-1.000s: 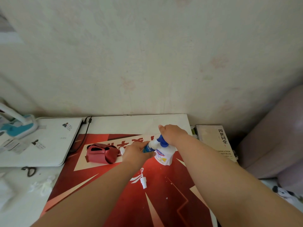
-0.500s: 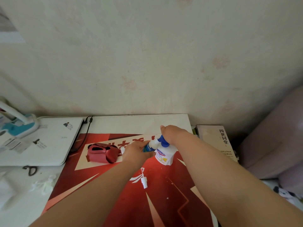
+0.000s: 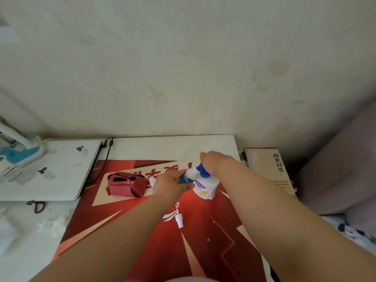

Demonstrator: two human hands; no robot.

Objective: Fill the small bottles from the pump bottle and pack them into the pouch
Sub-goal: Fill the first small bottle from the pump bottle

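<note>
Head view: left hand (image 3: 171, 185) grips the small bottle (image 3: 184, 178), fingers wrapped round its blue-labelled body. The bottle is tipped, with its mouth against the white nozzle (image 3: 192, 173) of the pump bottle (image 3: 203, 188). Right hand (image 3: 215, 161) lies over the blue pump head (image 3: 203, 171); its fingers are hidden, so curled or flat cannot be told. Over the last second neither hand shifts noticeably and the mouth stays at the nozzle. Judgement: dispensing continues, this bottle not yet full. Pump bottle stands upright on the red mat (image 3: 203, 251). Loose white spray cap (image 3: 180, 219) lies nearer the person, unfitted. Red pouch (image 3: 126, 184) sits left of the hands; contents not discernible.
</note>
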